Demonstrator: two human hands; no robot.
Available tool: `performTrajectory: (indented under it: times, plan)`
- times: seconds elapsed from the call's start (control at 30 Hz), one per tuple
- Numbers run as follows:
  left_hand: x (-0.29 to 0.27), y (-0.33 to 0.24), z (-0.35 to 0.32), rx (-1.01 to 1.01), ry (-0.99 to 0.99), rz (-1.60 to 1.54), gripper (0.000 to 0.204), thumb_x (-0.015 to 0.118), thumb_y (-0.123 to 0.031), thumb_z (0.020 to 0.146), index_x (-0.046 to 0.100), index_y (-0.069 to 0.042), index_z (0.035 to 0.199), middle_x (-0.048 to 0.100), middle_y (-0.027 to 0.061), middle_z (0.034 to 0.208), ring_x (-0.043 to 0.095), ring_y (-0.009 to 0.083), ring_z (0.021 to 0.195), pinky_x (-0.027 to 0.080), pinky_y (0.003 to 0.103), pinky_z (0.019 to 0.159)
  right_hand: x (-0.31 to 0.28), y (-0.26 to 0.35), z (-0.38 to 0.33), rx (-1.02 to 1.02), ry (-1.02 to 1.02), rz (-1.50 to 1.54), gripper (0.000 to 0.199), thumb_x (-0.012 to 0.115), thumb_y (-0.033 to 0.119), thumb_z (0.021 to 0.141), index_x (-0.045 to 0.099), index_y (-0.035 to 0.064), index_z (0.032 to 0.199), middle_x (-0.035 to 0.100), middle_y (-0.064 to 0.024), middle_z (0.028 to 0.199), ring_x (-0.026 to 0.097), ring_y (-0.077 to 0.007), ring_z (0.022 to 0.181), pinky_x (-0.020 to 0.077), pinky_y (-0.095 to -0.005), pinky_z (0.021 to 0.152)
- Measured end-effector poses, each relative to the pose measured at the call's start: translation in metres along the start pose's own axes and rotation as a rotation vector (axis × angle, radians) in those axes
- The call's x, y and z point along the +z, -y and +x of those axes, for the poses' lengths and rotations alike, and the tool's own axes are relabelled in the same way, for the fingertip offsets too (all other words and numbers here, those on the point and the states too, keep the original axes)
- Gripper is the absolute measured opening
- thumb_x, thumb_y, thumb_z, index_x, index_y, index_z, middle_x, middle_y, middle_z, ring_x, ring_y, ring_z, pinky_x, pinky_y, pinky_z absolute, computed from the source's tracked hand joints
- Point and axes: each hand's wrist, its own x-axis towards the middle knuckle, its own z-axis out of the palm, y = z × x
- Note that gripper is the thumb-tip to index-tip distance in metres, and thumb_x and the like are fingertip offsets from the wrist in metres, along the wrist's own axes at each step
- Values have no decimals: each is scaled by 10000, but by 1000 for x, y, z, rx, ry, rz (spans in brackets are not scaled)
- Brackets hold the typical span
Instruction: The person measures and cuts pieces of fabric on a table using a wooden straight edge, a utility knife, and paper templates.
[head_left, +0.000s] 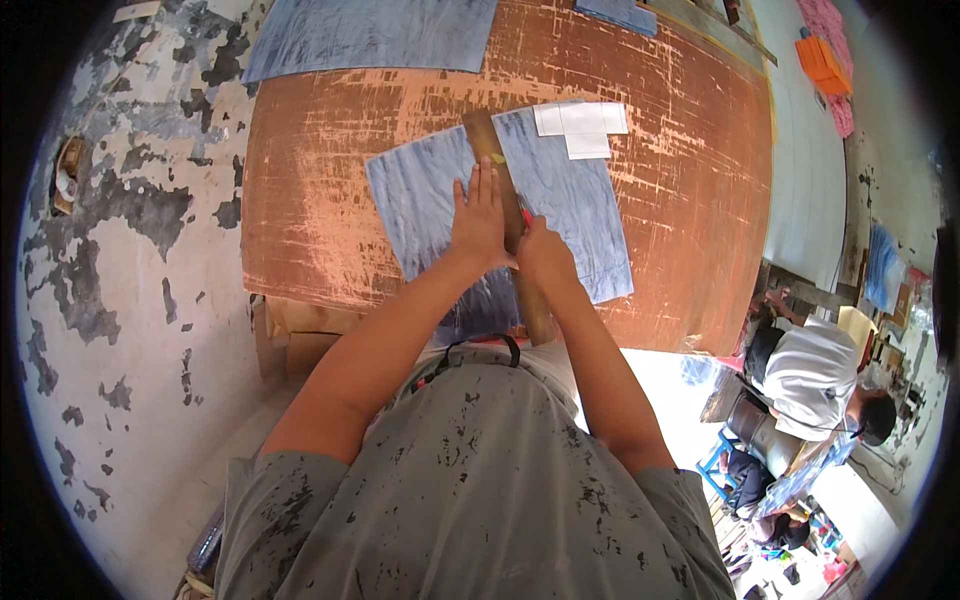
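Note:
A blue denim fabric piece (570, 195) lies flat on the brown worn table (330, 200). A long wooden ruler (487, 140) lies lengthwise across the fabric, reaching toward me. My left hand (480, 215) presses flat on the fabric and the ruler's left edge, fingers straight. My right hand (543, 250) is closed right beside the ruler, with a bit of something red showing at its fingers; what it grips is hidden. White paper pieces (582, 125) rest at the fabric's far right corner.
A larger denim sheet (370, 35) lies at the table's far edge, another scrap (620, 12) further right. Orange and pink cloth stacks (825, 60) sit on a white surface. A seated person in a white shirt (815, 375) works at the lower right. A peeling wall (130, 230) is on the left.

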Motion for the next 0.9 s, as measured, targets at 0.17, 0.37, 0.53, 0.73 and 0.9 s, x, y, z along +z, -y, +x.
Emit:
performTrajectory:
  times: [0.17,0.37,0.53,0.73,0.9]
  plan:
    - [-8,-2,-2,1,8,-24,1686,918,-784,517,94,144,1657,14,319,1767,56,417,1663,104,639,1306,12,-24,-45,36,20,26,305,527,197,1039,527,-57,1208,720,-369,1047,716,-530,1038,558,-623,885]
    - [-8,-2,0,-8,50,27,1705,883,-834,528,59,131,1667,-18,306,1775,18,412,1668,94,663,1297,33,-61,-85,-9,2,80,420,580,312,1054,529,-77,1204,702,-380,987,696,-578,953,545,-641,823]
    - [-8,-4,3,-9,66,52,1707,866,-854,538,46,126,1671,-34,297,1778,7,411,1668,96,689,1285,47,-97,-127,-26,-25,34,338,492,244,1087,508,-63,1229,708,-370,1002,697,-569,935,531,-651,820]
    - [-8,-2,1,-23,85,93,1714,836,-889,537,46,124,1672,-38,296,1779,-1,399,1671,104,714,1271,36,-95,-161,186,106,71,298,458,228,1089,506,-28,1235,712,-376,964,695,-567,918,525,-663,824]
    - [-9,-3,2,-22,82,77,1729,845,-885,523,37,123,1672,-35,294,1780,-10,395,1672,91,713,1273,40,-105,-172,177,92,47,283,444,220,1089,511,-7,1245,714,-374,935,703,-560,898,535,-663,799]
